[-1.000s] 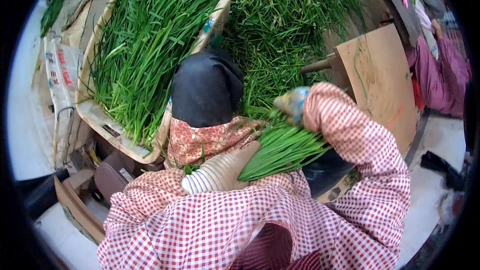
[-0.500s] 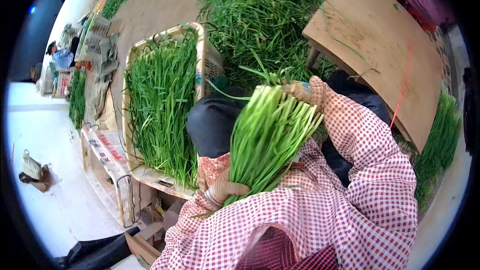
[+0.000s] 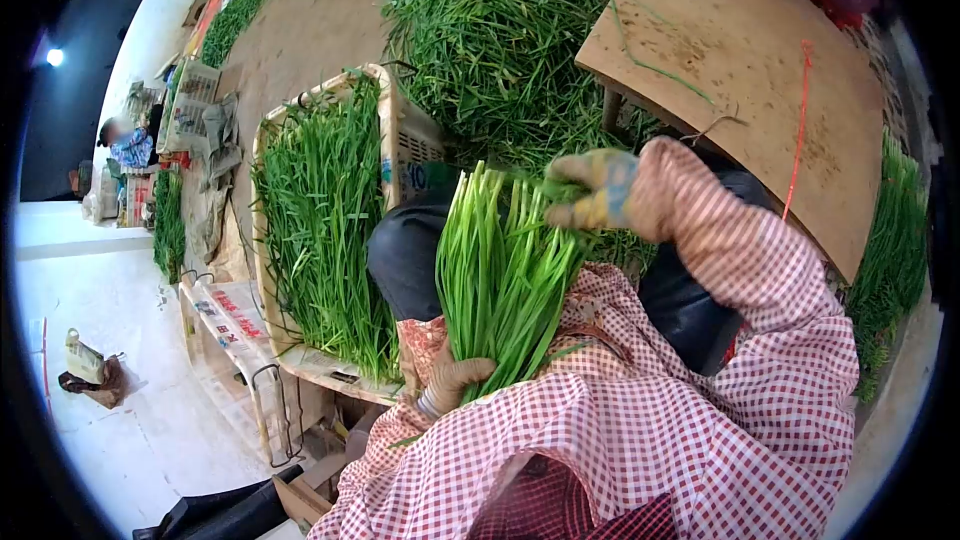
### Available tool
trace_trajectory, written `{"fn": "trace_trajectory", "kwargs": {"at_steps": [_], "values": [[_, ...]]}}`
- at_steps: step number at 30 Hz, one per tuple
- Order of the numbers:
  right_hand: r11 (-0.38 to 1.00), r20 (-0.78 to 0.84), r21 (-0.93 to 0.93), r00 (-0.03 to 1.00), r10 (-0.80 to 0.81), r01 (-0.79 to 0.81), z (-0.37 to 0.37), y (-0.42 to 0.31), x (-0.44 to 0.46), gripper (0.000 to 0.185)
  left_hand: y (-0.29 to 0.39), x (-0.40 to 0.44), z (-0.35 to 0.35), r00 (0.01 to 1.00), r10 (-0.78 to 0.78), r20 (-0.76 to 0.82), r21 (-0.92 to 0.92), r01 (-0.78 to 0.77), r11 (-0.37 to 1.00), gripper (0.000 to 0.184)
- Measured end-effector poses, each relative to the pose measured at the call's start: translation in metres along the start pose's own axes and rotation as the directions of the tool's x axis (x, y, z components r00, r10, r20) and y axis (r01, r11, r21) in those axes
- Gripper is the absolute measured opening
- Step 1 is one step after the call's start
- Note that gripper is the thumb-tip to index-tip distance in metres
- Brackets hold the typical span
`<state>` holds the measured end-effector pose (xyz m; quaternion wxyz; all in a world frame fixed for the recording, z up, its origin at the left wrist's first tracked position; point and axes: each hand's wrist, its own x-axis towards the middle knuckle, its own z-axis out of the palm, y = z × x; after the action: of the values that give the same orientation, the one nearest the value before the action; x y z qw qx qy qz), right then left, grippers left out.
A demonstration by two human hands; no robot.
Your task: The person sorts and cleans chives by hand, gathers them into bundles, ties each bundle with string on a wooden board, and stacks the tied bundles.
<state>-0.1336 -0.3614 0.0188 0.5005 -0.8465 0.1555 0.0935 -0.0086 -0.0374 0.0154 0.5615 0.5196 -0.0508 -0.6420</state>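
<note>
A bunch of garlic chives [image 3: 500,280] stands slanted in front of my body, pale stem ends up and green leaves down. My gloved left hand [image 3: 458,382] wraps round its lower leafy part. Beside the upper right of the bunch is my gloved right hand [image 3: 595,190], somewhat blurred, its fingers closed round a few green chive leaves. Part of the bunch's lower end is hidden by my left hand and checked sleeve.
To the left, a plastic crate [image 3: 400,140] is filled with chives. A large heap of loose chives [image 3: 500,40] lies on the floor ahead. A wooden board [image 3: 740,50] stands at the right, with a red string [image 3: 800,130] on it. Another person [image 3: 132,145] is far left.
My right hand has moved away from the stem ends, out to the right side of the bunch. The bunch has shifted left and become more upright, still in my left hand.
</note>
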Motion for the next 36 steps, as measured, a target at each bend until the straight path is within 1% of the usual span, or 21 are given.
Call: {"fn": "trace_trajectory", "kwargs": {"at_steps": [1,2,5,8,10,11,12,13,14,15,16,18,19,20,22,23,25,28,32,33,36], "values": [[0.986,0.059,-0.154,0.995,0.080,-0.070,0.001,-0.016,0.001,0.066,-0.002,0.000,-0.002,1.000,0.000,0.002,0.001,0.000,1.000,0.071],[0.965,0.092,-0.261,0.995,0.024,0.001,0.010,-0.012,0.008,0.065,-0.004,-0.001,-0.006,1.000,-0.025,-0.017,0.017,0.025,1.000,0.071],[0.937,0.089,-0.328,0.992,-0.094,0.118,0.045,0.025,0.035,0.060,-0.001,-0.004,-0.004,0.998,-0.045,-0.043,0.039,0.047,0.998,0.071],[0.983,-0.008,-0.175,0.999,0.054,-0.054,0.050,0.038,0.051,0.048,-0.007,-0.003,-0.007,0.998,0.059,0.037,-0.054,-0.056,0.997,0.069],[0.985,-0.047,-0.069,0.986,0.157,-0.160,0.048,0.044,0.060,0.040,-0.006,-0.004,-0.014,0.997,-0.069,0.038,-0.169,0.075,0.983,0.069],[0.980,-0.233,-0.029,0.955,0.185,-0.197,0.026,0.029,0.046,0.044,-0.008,-0.003,-0.015,0.997,-0.043,0.061,-0.170,0.052,0.984,0.068],[0.971,-0.322,-0.067,0.926,0.195,-0.228,0.017,0.051,0.057,0.045,-0.012,-0.002,-0.019,0.998,-0.040,0.054,-0.175,0.049,0.983,0.068],[0.936,-0.434,0.214,0.831,0.349,-0.281,0.008,0.059,0.062,0.042,-0.017,-0.001,-0.025,0.998,-0.039,0.055,-0.193,0.049,0.980,0.067],[0.896,-0.548,0.437,0.767,0.335,-0.080,0.004,0.101,0.080,0.040,-0.020,-0.001,-0.028,0.997,-0.039,0.059,-0.211,0.051,0.976,0.067],[0.731,-0.493,0.681,0.722,0.486,-0.028,-0.012,0.095,0.078,0.039,-0.016,-0.002,-0.031,0.995,-0.060,0.076,-0.143,0.071,0.987,0.066],[0.736,-0.494,0.677,0.722,0.485,-0.031,-0.013,0.092,0.079,0.039,-0.015,0.000,-0.028,0.995,-0.057,0.080,-0.148,0.069,0.987,0.066],[0.601,-0.444,0.757,0.876,0.187,0.255,-0.006,0.087,0.077,0.038,-0.016,0.001,-0.023,0.994,-0.103,0.039,-0.241,0.109,0.964,0.066],[0.676,-0.344,0.735,0.887,0.309,0.049,0.005,0.039,0.065,0.045,-0.017,0.002,-0.024,0.994,-0.103,0.043,-0.247,0.110,0.963,0.066],[0.596,-0.149,0.803,0.961,0.232,-0.019,0.009,0.004,0.047,0.053,-0.018,0.003,-0.025,0.991,-0.124,0.040,-0.251,0.131,0.959,0.065],[0.668,-0.073,0.741,0.981,0.181,-0.068,0.041,-0.004,0.047,0.055,-0.015,0.004,-0.022,0.989,-0.142,0.039,-0.256,0.148,0.955,0.065],[0.704,-0.035,0.705,0.987,0.154,-0.085,0.056,-0.010,0.047,0.056,-0.010,0.003,-0.015,0.996,-0.084,0.028,-0.167,0.087,0.982,0.066],[0.774,0.052,0.599,0.974,0.219,-0.206,0.062,-0.020,0.053,0.058,-0.016,0.004,-0.017,0.998,-0.071,0.000,-0.179,0.069,0.981,0.067],[0.778,0.158,0.540,0.947,0.280,-0.320,0.058,-0.030,0.048,0.052,-0.013,0.004,-0.013,0.994,-0.107,0.012,-0.200,0.107,0.974,0.067],[0.638,0.162,0.728,0.968,0.193,-0.250,0.067,-0.016,0.053,0.044,-0.012,0.010,-0.014,0.991,-0.107,0.074,-0.270,0.123,0.955,0.067],[0.573,0.225,0.760,0.951,0.212,-0.308,0.069,-0.010,0.054,0.044,-0.012,0.010,-0.016,0.987,-0.136,0.089,-0.285,0.156,0.946,0.067],[0.450,0.281,0.839,0.952,0.125,-0.307,0.077,0.016,0.058,0.043,-0.007,0.014,-0.014,0.970,-0.200,0.137,-0.332,0.235,0.913,0.069]]}}
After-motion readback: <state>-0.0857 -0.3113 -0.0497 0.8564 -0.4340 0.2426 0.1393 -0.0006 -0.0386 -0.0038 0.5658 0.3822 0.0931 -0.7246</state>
